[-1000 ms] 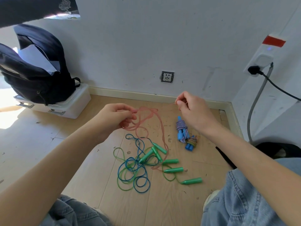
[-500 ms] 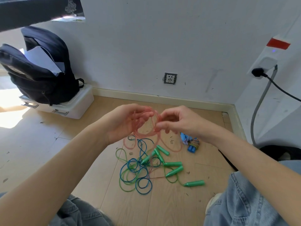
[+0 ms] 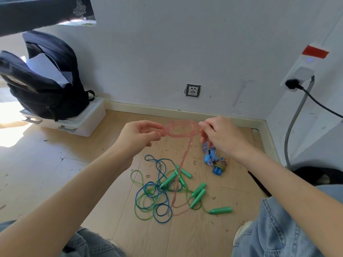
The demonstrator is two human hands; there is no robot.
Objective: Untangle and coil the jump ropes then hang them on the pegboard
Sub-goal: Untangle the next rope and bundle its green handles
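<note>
From where I stood, the work was at the untangling stage, and only the first rope of it. On the wooden floor (image 3: 55, 164), the heap of ropes lay between the person's knees, at the six o'clock side of the two raised hands. It was the biggest thing there: a blue rope (image 3: 157, 184) and a green rope (image 3: 141, 216) looped through each other in loose rings, with several green handles (image 3: 198, 190) scattered toward four o'clock of the rings. None of it was coiled, and I could see no pegboard anywhere in view.

Above the heap, a pink rope (image 3: 182, 158) hung taut from the hands down into the tangle, its lower end curling out at the heap's six o'clock edge. Up top it made a blurred bunch of small loops stretched between the hands. The left hand (image 3: 138, 136) pinched the loops at nine o'clock of that bunch, thumb against curled fingers; the right hand (image 3: 219, 136) was closed on the strand at three o'clock.

My guess was that the next move needed the pink strand lifted clear of the blue and green rings without dragging them up too, then gathered into even loops.

Smallest, at five o'clock of the right hand, two little bundles with blue handles (image 3: 215, 162) lay wound in patterned cord, seemingly already tidy.
</note>
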